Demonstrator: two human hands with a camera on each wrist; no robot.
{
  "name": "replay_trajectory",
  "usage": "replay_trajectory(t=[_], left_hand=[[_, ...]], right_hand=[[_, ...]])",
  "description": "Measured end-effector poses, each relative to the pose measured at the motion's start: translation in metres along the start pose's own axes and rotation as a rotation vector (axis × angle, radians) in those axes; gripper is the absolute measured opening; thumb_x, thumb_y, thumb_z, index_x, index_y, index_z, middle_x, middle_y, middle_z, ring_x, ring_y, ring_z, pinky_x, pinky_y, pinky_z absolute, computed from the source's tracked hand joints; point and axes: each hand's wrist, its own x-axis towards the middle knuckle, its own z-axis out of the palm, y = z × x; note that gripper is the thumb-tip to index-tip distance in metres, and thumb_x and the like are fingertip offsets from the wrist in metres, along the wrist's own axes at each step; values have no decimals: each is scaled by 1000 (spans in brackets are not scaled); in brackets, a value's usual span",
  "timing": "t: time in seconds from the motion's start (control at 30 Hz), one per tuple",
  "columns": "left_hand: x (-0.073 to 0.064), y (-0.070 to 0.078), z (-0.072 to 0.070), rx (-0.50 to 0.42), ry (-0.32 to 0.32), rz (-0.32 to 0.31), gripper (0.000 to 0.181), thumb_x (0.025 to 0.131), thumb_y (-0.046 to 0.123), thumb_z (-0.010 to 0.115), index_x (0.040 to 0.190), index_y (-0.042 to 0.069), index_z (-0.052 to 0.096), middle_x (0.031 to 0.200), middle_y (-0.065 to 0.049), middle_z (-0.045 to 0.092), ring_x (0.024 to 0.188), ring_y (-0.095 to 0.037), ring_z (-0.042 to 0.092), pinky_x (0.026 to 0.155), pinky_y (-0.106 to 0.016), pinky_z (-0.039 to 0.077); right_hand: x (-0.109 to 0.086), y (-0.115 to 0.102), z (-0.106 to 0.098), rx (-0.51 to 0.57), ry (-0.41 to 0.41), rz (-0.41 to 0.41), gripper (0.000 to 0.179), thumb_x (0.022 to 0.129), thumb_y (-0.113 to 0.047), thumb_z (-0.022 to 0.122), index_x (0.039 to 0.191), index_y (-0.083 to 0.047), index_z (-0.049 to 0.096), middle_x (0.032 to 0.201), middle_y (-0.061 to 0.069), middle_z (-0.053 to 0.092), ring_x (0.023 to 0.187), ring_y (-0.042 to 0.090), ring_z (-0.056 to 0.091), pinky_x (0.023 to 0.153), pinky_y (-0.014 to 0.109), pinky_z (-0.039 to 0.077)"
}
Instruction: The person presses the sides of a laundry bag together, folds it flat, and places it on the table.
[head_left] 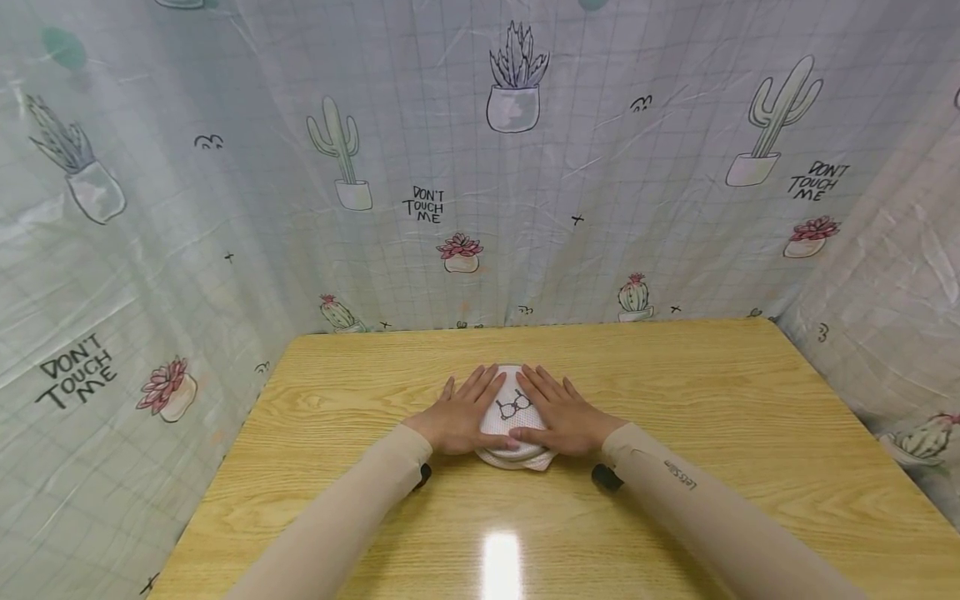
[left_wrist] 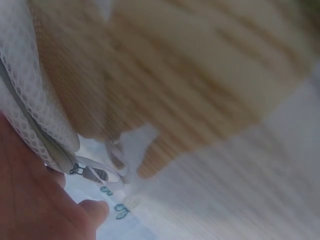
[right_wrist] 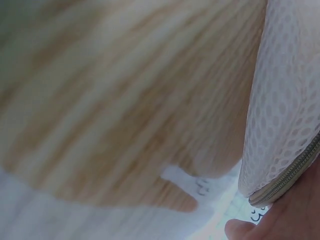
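Note:
A white mesh zip bag (head_left: pixel 514 427) with a drawing of eyeglasses lies on the table in the head view. My left hand (head_left: pixel 459 415) rests on its left side, fingers straight and pointing away from me. On the right side my right hand (head_left: pixel 567 415) lies the same way, and the two thumbs come close together over the bag's near part. In the left wrist view, a zipper pull (left_wrist: pixel 89 173) with a white loop hangs at the bag's edge beside the hand. The right wrist view shows the zipper (right_wrist: pixel 290 175) running along the mesh just above the hand.
The bag lies on a wooden table (head_left: pixel 360 383) with a glossy surface that mirrors the hands in both wrist views. Behind it and along both sides hangs a pale curtain (head_left: pixel 480 167) printed with potted cacti. A dark wrist device (head_left: pixel 606 477) shows below the right sleeve.

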Motion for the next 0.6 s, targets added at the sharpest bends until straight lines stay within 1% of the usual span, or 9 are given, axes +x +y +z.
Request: replay_trajectory(t=[0.2,0.3,0.47,0.6], left_hand=[[1,0,0,-12,-14,-11,118,87,85,52,168,22,-8,177,-3,-10,164,-27,-9,126,-69,4],[-1,2,-4,-12,-18,-13,120,87,83,54,168,20,-8,176,-4,-10,164,-28,-8,126,-69,4],[-3,6,-11,3,-33,-16,120,88,83,54,168,16,-6,176,-7,-9,164,-30,-5,126,-69,7],[-2,5,-10,10,-37,-17,120,88,84,53,168,16,-5,176,-6,-9,164,-29,-5,126,-69,8]], right_hand=[[3,0,0,13,-18,7,101,100,-70,46,168,-10,1,176,11,-2,163,35,-4,127,66,6],[4,0,-1,25,-28,14,105,100,-71,47,167,-8,-2,176,11,-5,163,34,-6,128,64,6],[6,1,-3,44,-37,14,109,99,-72,49,166,-5,-5,175,14,-6,163,34,-6,129,63,4],[7,3,-5,77,-64,9,110,99,-68,53,166,-3,-6,175,15,-8,162,35,-8,128,63,3]])
